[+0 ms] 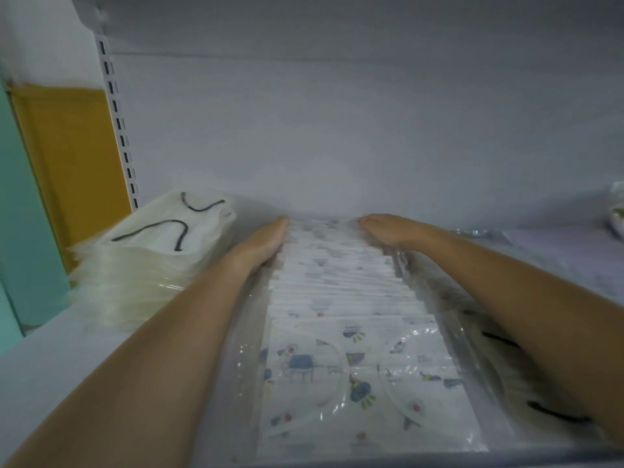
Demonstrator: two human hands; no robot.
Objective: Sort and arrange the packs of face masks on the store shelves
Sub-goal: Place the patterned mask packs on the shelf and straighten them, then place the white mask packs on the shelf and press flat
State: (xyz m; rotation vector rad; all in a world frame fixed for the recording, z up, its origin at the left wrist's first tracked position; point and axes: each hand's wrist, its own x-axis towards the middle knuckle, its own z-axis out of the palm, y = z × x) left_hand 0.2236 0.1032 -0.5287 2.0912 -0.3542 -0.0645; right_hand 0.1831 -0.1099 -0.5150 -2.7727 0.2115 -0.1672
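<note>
A long row of clear packs of printed face masks (347,336) runs from the shelf's front edge to its back wall. The masks are white with small blue cartoon pictures. My left hand (266,239) lies flat against the row's left side near the back, fingers straight. On the row's far right side rests my right hand (388,228), fingers stretched toward the back wall. Both forearms flank the row. A stack of cream masks with black ear loops (148,244) stands to the left, blurred.
The white shelf (67,352) has a grey back wall and a slotted upright (118,123) at the left. More packs with black loops (540,400) lie under my right forearm. Pale lilac packs (557,251) sit at the far right. A yellow and teal wall shows on the left.
</note>
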